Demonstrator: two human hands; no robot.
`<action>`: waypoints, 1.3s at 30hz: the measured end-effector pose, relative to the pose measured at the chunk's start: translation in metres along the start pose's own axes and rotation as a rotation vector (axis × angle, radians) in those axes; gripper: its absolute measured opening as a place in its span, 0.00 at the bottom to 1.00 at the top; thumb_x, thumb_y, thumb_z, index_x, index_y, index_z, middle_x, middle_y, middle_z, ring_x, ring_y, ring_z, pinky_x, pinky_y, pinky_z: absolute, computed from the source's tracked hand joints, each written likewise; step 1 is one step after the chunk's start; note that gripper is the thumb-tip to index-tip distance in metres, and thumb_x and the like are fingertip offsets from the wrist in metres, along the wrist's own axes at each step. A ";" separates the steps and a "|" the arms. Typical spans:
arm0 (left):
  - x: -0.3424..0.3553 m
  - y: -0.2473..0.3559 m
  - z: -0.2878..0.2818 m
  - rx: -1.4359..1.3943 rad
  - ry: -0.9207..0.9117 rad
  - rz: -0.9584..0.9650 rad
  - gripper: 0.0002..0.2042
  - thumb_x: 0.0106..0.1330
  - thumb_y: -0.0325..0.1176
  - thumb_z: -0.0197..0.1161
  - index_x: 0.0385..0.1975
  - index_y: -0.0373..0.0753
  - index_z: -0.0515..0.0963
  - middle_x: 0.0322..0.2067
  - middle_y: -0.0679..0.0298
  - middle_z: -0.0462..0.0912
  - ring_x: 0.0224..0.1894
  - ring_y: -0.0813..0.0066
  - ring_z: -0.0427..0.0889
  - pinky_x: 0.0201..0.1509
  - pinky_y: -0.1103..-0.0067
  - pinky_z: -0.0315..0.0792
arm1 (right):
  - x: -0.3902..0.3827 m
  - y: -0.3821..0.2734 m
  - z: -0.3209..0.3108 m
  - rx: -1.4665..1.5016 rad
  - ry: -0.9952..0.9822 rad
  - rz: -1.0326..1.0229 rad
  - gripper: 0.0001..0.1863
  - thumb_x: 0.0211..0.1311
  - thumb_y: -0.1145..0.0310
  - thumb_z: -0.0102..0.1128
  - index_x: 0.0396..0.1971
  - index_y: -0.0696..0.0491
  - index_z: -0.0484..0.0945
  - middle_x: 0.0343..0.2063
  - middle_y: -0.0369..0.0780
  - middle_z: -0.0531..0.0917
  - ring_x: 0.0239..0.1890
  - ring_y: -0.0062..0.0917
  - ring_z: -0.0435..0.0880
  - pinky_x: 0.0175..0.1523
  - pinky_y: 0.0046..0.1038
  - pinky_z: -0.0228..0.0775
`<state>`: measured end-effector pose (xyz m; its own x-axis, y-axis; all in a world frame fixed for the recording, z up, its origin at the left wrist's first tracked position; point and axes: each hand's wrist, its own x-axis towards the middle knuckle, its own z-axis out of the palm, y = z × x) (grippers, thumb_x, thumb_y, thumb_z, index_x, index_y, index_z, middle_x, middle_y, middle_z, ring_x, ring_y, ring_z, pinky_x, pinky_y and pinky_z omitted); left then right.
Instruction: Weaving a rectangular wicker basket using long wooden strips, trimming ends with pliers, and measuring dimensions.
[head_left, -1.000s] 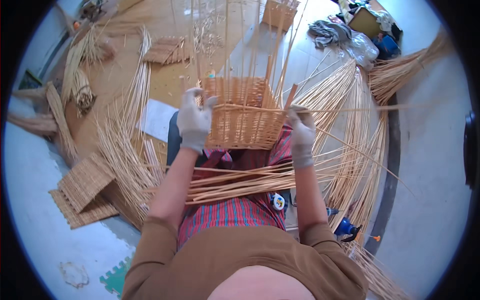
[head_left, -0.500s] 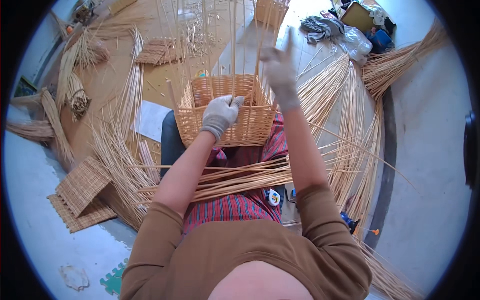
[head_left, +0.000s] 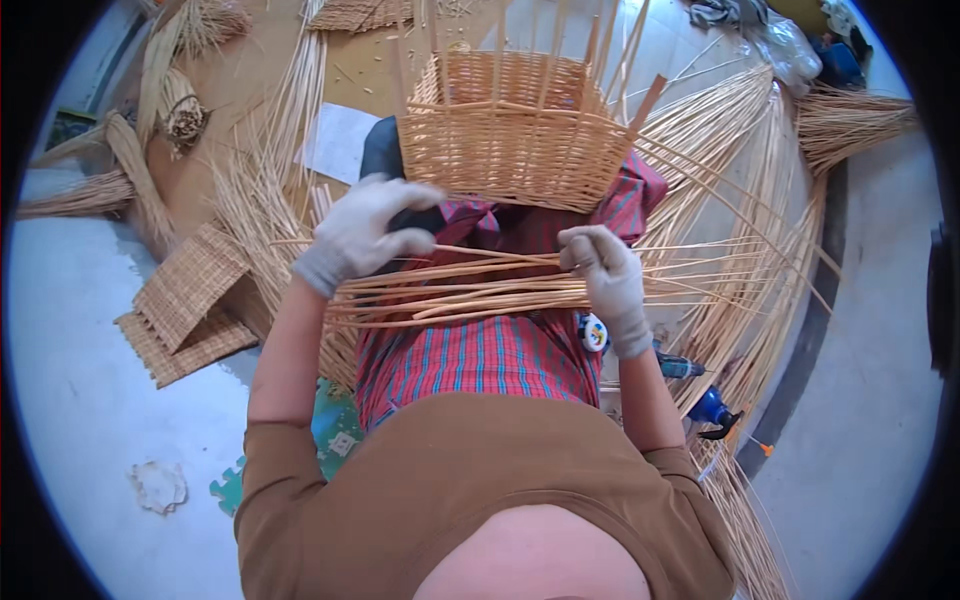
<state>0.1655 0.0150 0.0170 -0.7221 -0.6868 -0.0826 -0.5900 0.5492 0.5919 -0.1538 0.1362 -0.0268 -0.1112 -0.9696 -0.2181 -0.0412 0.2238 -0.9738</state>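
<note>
A half-woven wicker basket [head_left: 510, 155] with upright stakes rises beyond my knees, untouched by either gloved hand. Across my lap, over a red plaid cloth [head_left: 470, 365], lies a loose bunch of long wicker rods [head_left: 490, 298]. My right hand [head_left: 608, 280] pinches one rod [head_left: 500, 255] of the bunch between thumb and fingers. Over the left part of the bunch hovers my left hand [head_left: 370, 232], thumb and fingers apart and slightly blurred, with nothing in it.
Fanned bundles of rods [head_left: 720, 140] spread over the floor at right, others [head_left: 260, 200] at left. Woven mats [head_left: 195, 285] lie at left. A cordless drill [head_left: 678, 366] and a blue bottle [head_left: 710, 408] are by my right elbow. A white sheet [head_left: 345, 140] lies left of the basket.
My left hand has let go of the basket's rim and come back over the lap. My right hand has dropped from beside the stakes onto the rods. The view has tilted nearer.
</note>
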 end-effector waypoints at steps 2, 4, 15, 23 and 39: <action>-0.050 -0.029 0.008 0.392 0.052 -0.144 0.20 0.63 0.46 0.67 0.50 0.41 0.81 0.40 0.59 0.84 0.44 0.56 0.82 0.64 0.64 0.66 | -0.008 -0.008 0.028 -0.181 -0.137 -0.245 0.09 0.74 0.71 0.56 0.43 0.59 0.83 0.29 0.36 0.85 0.35 0.19 0.85 0.44 0.22 0.77; -0.068 -0.056 0.017 0.369 0.123 -0.312 0.13 0.63 0.42 0.67 0.44 0.44 0.83 0.35 0.61 0.85 0.41 0.56 0.82 0.63 0.63 0.66 | -0.004 0.003 0.054 -0.184 -0.288 -0.318 0.09 0.68 0.70 0.62 0.45 0.54 0.83 0.38 0.45 0.87 0.43 0.34 0.87 0.50 0.32 0.78; 0.024 -0.075 0.040 -0.212 1.043 -0.133 0.26 0.74 0.38 0.59 0.71 0.43 0.66 0.60 0.53 0.76 0.65 0.60 0.71 0.74 0.68 0.57 | 0.015 -0.060 0.149 0.505 -0.432 -0.327 0.15 0.76 0.66 0.53 0.53 0.58 0.80 0.53 0.43 0.82 0.42 0.15 0.80 0.46 0.19 0.74; 0.064 -0.054 0.044 -1.533 0.945 -0.111 0.32 0.77 0.51 0.52 0.67 0.27 0.63 0.64 0.49 0.71 0.69 0.63 0.67 0.75 0.69 0.55 | 0.040 -0.070 0.178 -0.141 -0.354 -0.958 0.14 0.56 0.63 0.69 0.33 0.57 0.76 0.45 0.54 0.75 0.45 0.52 0.77 0.50 0.44 0.73; 0.131 -0.104 -0.001 -1.380 0.389 -0.083 0.33 0.71 0.67 0.47 0.38 0.36 0.79 0.27 0.61 0.83 0.29 0.70 0.84 0.38 0.79 0.78 | 0.050 -0.085 0.153 -0.437 -0.166 -0.974 0.03 0.50 0.71 0.64 0.27 0.49 0.79 0.39 0.43 0.86 0.38 0.37 0.87 0.40 0.35 0.80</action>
<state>0.1326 -0.1324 -0.0546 -0.4276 -0.9014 -0.0677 0.3535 -0.2357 0.9053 -0.0040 0.0537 0.0351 0.2953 -0.7435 0.5999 -0.3937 -0.6669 -0.6327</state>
